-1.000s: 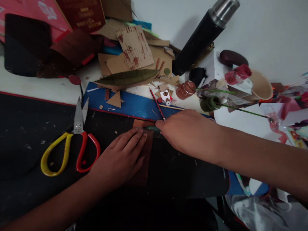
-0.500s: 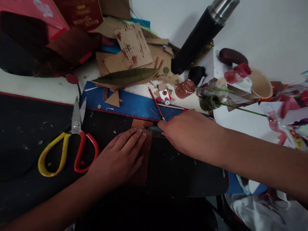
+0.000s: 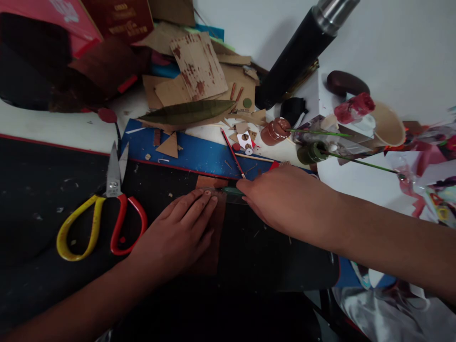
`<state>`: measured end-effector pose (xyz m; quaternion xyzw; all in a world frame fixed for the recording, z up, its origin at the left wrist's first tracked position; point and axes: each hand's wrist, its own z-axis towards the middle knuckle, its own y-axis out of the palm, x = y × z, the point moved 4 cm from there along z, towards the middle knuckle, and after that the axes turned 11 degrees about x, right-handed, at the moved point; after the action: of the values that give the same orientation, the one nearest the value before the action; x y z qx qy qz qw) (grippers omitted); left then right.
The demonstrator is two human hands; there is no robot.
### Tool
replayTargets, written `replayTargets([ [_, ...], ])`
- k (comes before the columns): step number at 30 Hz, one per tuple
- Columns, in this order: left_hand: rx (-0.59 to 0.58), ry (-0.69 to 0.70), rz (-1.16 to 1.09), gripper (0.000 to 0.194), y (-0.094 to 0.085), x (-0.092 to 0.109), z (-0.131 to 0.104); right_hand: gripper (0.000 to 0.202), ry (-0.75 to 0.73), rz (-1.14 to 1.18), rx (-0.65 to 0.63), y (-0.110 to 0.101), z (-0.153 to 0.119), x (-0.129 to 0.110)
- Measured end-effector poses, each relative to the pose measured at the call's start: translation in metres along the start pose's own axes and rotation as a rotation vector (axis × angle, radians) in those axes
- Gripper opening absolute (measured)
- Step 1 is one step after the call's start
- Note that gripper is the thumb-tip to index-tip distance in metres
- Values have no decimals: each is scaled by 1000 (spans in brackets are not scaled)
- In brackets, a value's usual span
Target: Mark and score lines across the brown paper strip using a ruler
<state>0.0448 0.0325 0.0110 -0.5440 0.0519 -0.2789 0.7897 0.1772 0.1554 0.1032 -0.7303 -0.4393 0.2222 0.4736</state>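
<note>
My left hand lies flat with its fingers stretched out, pressing a clear ruler-like strip across a brown strip of card or similar sheet. Part of both strips is hidden under that hand. My right hand is closed around a slim dark-green tool, its narrow end pointing left along the clear strip's upper edge. I cannot make out whether it is a pen or a cutter. Left of my left hand lie open scissors with one yellow and one red handle.
Behind my hands is a blue board with cardboard scraps and a thin red brush-like stick. Farther back stand a brown paint jar, a green paint jar and a black flask. A green leaf shape lies on cardboard.
My right hand has slid slightly right with the green tool. My left hand stays pressed on the clear strip. The view has shifted a little.
</note>
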Motion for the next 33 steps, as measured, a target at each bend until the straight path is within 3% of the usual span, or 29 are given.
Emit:
replayTargets([
  [33, -6, 6, 28, 51, 1, 1, 0, 16, 24, 25, 15, 5, -5, 6],
])
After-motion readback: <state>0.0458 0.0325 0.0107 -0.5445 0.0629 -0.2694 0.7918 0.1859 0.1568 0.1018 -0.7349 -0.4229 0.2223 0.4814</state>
